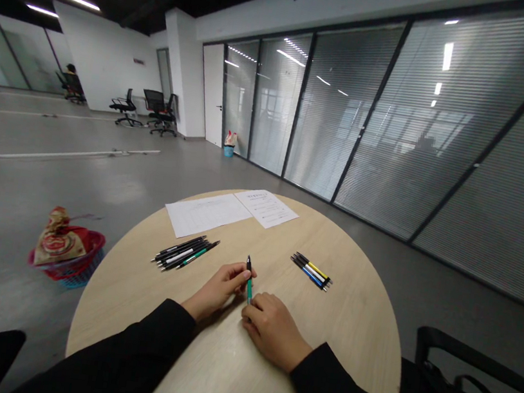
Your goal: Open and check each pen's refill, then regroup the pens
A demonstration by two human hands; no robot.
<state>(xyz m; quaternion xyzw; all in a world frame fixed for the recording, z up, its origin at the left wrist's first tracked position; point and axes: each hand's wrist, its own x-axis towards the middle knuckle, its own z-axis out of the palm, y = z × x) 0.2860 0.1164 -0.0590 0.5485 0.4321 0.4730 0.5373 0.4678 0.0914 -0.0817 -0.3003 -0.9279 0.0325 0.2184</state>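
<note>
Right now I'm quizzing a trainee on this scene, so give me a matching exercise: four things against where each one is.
1 green pen
2 yellow and blue pens
3 paper sheets
4 red basket

A on the floor
B far edge of the table
C held by left hand and right hand
D on the table, right of both hands

Pairs: 1-C, 2-D, 3-B, 4-A

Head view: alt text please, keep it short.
A left hand and right hand hold one green pen at a round wooden table. Loose pens lie in a left group and a smaller right group, with two paper sheets beyond.
</note>
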